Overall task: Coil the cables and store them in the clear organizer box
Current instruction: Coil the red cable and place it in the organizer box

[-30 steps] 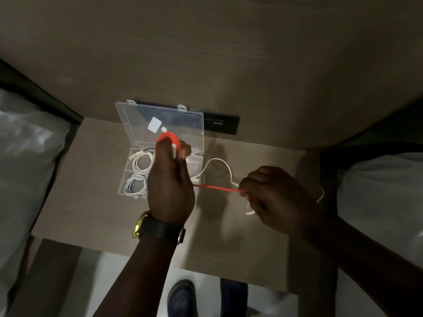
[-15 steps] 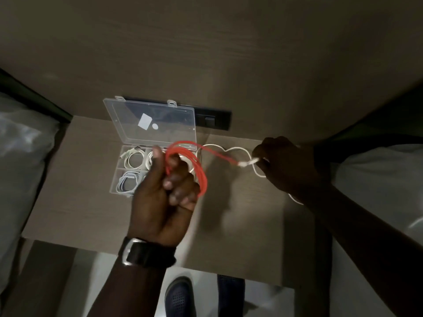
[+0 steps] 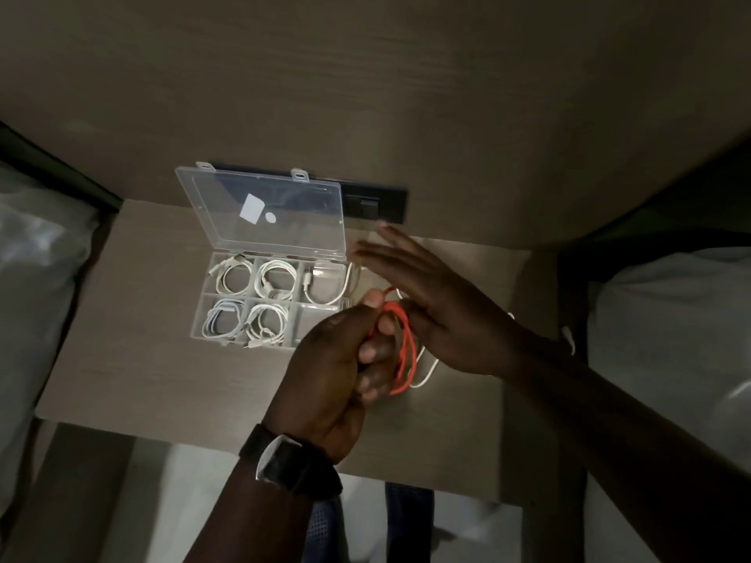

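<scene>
- Two hands work just right of the clear organizer box (image 3: 260, 294), which stands on the bench (image 3: 134, 359) with its lid propped open; four compartments hold white coils, a fifth holds a loose white loop, and the near right one looks empty.
- Left hand (image 3: 337, 367) is closed in a fist around the orange cable (image 3: 404, 347), whose loops hang from the fingers beside the box.
- Right hand (image 3: 430, 294) is spread flat with fingers straight, gripping nothing that I can see; its palm edge sits against the orange loops.
- Light and limp, I judge: the orange cable droops under its own weight and should spring open if released, so the hold belongs across the whole bundle, pinching all turns together, not on a single strand.
- Plug ends are the stiff parts, and I would keep them tucked inside the coil.
- White cable (image 3: 426, 375) lies loose on the bench under the hands, uncoiled, and could snag the orange loops.
- Compared with half a second ago, the right hand has let go of the cable's tail, which it was drawing out well to the right, and has moved in beside the left.
- Orange loops are now gathered narrower, with no tail trailing rightward.
</scene>
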Motion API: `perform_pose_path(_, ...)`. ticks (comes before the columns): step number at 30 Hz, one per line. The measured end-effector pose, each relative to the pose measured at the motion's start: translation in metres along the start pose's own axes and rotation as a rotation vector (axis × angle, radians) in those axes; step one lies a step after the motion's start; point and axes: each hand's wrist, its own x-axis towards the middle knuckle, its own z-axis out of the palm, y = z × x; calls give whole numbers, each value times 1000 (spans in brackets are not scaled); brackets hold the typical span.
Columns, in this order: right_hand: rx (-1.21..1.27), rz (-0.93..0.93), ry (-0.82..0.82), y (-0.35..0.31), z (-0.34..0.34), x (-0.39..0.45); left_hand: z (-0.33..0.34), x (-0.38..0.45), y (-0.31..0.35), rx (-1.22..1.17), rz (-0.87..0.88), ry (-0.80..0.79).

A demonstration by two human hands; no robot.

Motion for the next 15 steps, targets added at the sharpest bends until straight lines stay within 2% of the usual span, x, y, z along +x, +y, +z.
perform_pose_path(4,349,226,31,-1,9,-6,-7,1,11,-401,131,-119)
perform_pose_path(6,391,305,-11,-6,21,-18,-12,5,14,-533,227,-54)
perform_pose_path(8,314,315,-116,-16,35,-35,-17,10,13,-547,302,47)
perform_pose_path(10,192,273,-192,-29,44,-50,-21,13,5,-350,400,142)
perform_pose_path(11,144,259,-223,-35,45,-55,-23,14,-1,-136,466,223)
perform_pose_path(13,39,217,-258,-44,39,-59,-28,10,-18,445,589,355)
perform_pose_path(15,-13,175,-214,-47,24,-57,-33,4,-34,953,654,275)
